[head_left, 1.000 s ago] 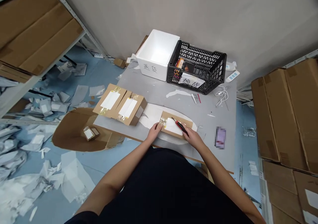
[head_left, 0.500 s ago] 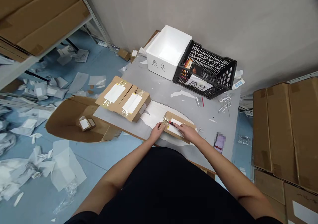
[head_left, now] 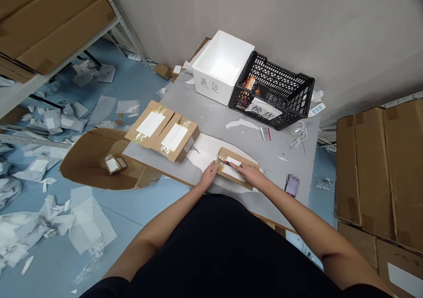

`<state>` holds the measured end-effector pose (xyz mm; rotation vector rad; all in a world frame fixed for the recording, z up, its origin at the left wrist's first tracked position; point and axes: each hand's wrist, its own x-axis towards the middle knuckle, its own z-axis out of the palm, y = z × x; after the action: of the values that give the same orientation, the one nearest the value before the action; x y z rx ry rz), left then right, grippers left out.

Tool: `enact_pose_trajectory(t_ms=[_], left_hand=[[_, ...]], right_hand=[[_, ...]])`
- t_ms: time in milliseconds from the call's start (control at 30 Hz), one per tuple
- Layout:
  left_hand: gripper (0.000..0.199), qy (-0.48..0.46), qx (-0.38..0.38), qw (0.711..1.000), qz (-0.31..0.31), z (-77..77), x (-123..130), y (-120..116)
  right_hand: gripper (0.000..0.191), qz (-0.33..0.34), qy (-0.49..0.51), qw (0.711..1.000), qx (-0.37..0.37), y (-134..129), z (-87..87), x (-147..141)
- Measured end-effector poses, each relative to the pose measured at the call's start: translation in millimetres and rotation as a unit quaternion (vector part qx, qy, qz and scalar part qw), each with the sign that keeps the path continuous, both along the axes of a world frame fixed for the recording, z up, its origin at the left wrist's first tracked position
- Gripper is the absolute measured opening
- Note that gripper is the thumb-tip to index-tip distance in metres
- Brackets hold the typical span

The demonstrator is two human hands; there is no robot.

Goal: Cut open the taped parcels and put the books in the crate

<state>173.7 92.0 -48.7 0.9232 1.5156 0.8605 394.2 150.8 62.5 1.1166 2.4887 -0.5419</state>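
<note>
The right hand [head_left: 251,174] has dropped lower since a moment ago. Then the red-handled utility knife [head_left: 226,162] stood clear above the box with its grip in plain view; now the hand lies low across the top of the box, and only the knife's red and dark front end shows, reaching past the fingertips toward the strip of clear tape [head_left: 220,160]. The right fingers are closed around the knife, though they hide most of its handle.

The left hand [head_left: 209,175] rests on the near left end of the cardboard box [head_left: 243,179], fingers laid against the cardboard and not clasping anything that can be seen. The box lies flat on a sheet of white paper [head_left: 202,150], on the near edge of the grey table [head_left: 284,146] — its white label [head_left: 233,168] faces up, partly covered by the right hand, and the tape crosses the end by the left hand.

Beyond the hands, two more taped cardboard boxes [head_left: 161,132] lie side by side, each with a white label. Farther back stand a white foam box [head_left: 206,84] marked in black writing and a black plastic crate [head_left: 291,108] with a handwritten paper sign [head_left: 263,110] — a few printed items lie inside it.
</note>
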Motion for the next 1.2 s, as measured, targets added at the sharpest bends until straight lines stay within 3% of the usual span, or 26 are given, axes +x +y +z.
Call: enact_pose_trajectory(t_ms=[667, 1000, 1200], left_hand=[[0.056, 0.017, -0.004, 1.000, -0.001, 7.2, 1, 2], [0.055, 0.024, -0.001, 1.000, 0.004, 7.7, 2, 1], [0.052, 0.030, -0.003, 1.000, 0.004, 12.3, 2, 2]], right_hand=[[0.066, 0.012, -0.077, 0.997, 0.008, -4, 13.4, 3], [0.072, 0.004, -0.068, 0.998, 0.000, -13, 28.6, 33], [0.073, -0.018, -0.052, 0.998, -0.005, -23, 27.2, 57]])
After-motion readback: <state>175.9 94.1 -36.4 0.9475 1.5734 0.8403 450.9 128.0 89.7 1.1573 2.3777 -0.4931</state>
